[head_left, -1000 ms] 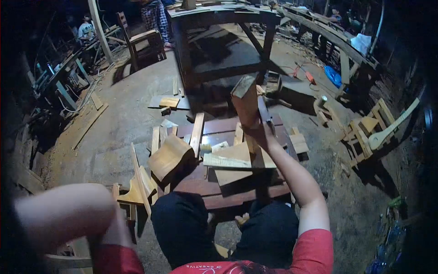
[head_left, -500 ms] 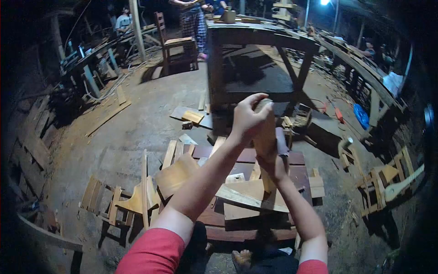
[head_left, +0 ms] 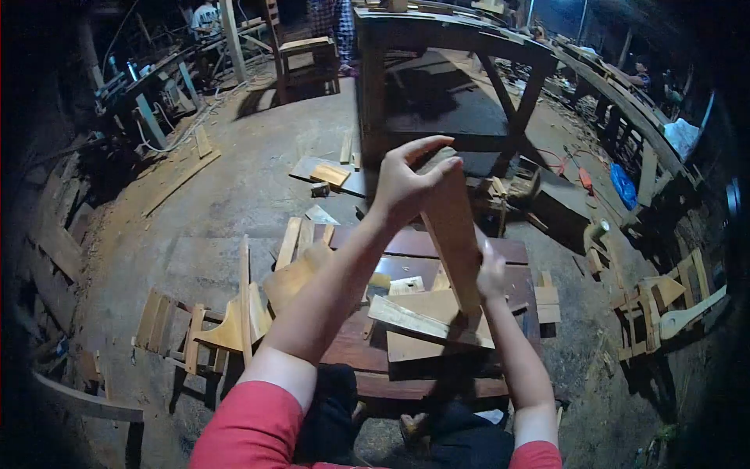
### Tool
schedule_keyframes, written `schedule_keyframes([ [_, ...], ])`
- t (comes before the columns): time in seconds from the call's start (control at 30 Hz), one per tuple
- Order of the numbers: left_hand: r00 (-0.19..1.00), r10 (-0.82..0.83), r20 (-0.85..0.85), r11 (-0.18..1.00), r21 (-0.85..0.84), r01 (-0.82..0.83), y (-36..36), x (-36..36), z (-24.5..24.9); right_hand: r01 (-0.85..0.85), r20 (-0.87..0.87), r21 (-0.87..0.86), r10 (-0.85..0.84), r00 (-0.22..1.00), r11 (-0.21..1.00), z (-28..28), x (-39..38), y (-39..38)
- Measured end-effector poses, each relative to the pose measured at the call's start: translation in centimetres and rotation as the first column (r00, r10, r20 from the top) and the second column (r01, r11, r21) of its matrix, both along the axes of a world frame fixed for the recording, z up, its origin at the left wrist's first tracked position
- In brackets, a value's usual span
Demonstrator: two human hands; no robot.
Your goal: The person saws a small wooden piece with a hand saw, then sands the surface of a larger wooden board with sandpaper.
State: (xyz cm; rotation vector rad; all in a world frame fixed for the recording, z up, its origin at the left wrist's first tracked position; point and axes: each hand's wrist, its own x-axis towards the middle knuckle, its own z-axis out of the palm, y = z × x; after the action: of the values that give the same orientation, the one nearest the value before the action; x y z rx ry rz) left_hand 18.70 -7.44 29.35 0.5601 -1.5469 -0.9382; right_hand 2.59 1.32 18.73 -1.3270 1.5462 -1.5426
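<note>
A long wooden board [head_left: 453, 234] stands tilted on end in front of me, its lower end among wood pieces on a low reddish-brown table [head_left: 351, 344]. My left hand [head_left: 406, 180] is closed over its top end, thumb and fingers on either side. Lower down, my right hand [head_left: 492, 270] is curled against the board's right side; its fingers are partly hidden, and I cannot make out what is in them. Beside the board's foot lie a pale wooden strip [head_left: 410, 316] and a flat wooden panel [head_left: 414, 348].
A large dark workbench [head_left: 453, 141] stands ahead, with a wooden chair [head_left: 305, 47] to its left. Small wooden frames stand at left [head_left: 207, 336] and right [head_left: 648, 313]. Wood offcuts [head_left: 328, 173] and a blue bag [head_left: 623, 186] lie on the floor. People are in the background.
My left hand and the board's top have shifted left and slightly up, tilting the board more. My right hand has moved a little right and up. A grey-purple item beside it no longer shows.
</note>
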Motion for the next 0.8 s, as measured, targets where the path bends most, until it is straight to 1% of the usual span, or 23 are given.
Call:
schedule_keyframes([
  [0.03,0.999,-0.027,-0.025,1.000,0.013,0.027,-0.1,-0.2,0.0,-0.095,0.071,-0.155,0.107,0.992,0.983,2.1,0.9,-0.8],
  [0.07,0.997,-0.053,-0.048,0.998,0.027,0.055,0.0,-0.3,-0.1,-0.173,0.125,-0.311,0.221,0.967,0.934,3.4,1.4,-1.4],
  [0.1,0.996,-0.078,-0.049,0.996,0.035,0.079,0.5,-0.4,0.2,-0.159,0.127,-0.306,0.205,0.970,0.939,4.2,1.6,-1.7],
  [0.17,0.992,-0.122,-0.035,0.992,0.035,0.123,0.6,-0.3,0.2,-0.205,0.264,-0.240,0.267,0.927,0.949,4.7,1.6,-1.8],
  [0.2,0.992,-0.127,-0.018,0.991,0.028,0.128,0.8,-0.2,0.4,-0.192,0.265,-0.233,0.252,0.931,0.953,4.2,1.5,-1.4],
  [0.23,0.992,-0.129,-0.005,0.991,0.036,0.129,1.2,-0.1,0.6,-0.054,0.185,-0.119,0.076,0.980,0.991,3.1,1.4,-0.7],
  [0.27,0.990,-0.138,-0.018,0.989,0.056,0.138,1.3,0.0,0.6,0.095,0.083,-0.018,-0.093,0.992,0.995,1.8,1.2,0.0],
  [0.3,0.989,-0.146,-0.020,0.988,0.055,0.147,1.1,0.4,0.5,0.170,0.073,-0.021,-0.168,0.983,0.985,-1.0,0.7,0.3],
  [0.33,0.988,-0.154,-0.021,0.987,0.050,0.155,0.8,0.7,0.4,0.023,-0.010,-0.016,-0.024,1.000,1.000,-5.7,-2.0,0.0],
  [0.37,0.984,-0.173,-0.037,0.983,0.052,0.174,0.5,1.1,0.1,0.022,-0.061,-0.140,-0.031,0.998,0.990,-5.7,-1.6,1.8],
  [0.43,0.975,-0.217,-0.050,0.971,0.095,0.221,0.4,1.7,0.2,0.062,-0.137,0.047,-0.055,0.989,0.997,-12.5,-5.1,2.9],
  [0.47,0.970,-0.235,-0.059,0.965,0.105,0.240,0.3,1.6,0.2,0.082,-0.137,0.044,-0.075,0.988,0.996,-11.9,-5.2,2.9],
  [0.53,0.976,-0.205,-0.076,0.973,0.094,0.212,-0.1,1.2,-0.1,0.062,-0.195,0.303,-0.002,0.981,0.951,-8.5,-4.3,2.4],
  [0.57,0.981,-0.185,-0.067,0.977,0.100,0.191,0.0,1.0,0.0,-0.030,-0.122,0.158,0.050,0.991,0.987,-6.4,-3.2,1.5],
  [0.6,0.980,-0.187,-0.073,0.975,0.105,0.194,0.3,0.8,0.3,-0.118,-0.059,0.001,0.118,0.991,0.993,-3.7,-1.8,0.4],
  [0.63,0.975,-0.205,-0.082,0.969,0.122,0.214,0.6,0.8,0.6,-0.155,-0.177,-0.278,0.108,0.978,0.948,0.1,-0.1,-0.4],
  [0.67,0.970,-0.225,-0.088,0.962,0.140,0.236,0.9,0.7,0.8,-0.210,-0.282,-0.528,0.064,0.957,0.823,2.5,1.0,-0.6],
  [0.73,0.969,-0.231,-0.090,0.962,0.126,0.241,0.9,0.8,0.7,-0.190,-0.287,-0.530,0.036,0.957,0.826,2.6,0.7,-0.2],
  [0.8,0.974,-0.226,-0.023,0.972,0.059,0.227,0.8,1.1,0.7,-0.146,-0.285,-0.550,-0.020,0.958,0.822,2.5,1.0,0.4],
])
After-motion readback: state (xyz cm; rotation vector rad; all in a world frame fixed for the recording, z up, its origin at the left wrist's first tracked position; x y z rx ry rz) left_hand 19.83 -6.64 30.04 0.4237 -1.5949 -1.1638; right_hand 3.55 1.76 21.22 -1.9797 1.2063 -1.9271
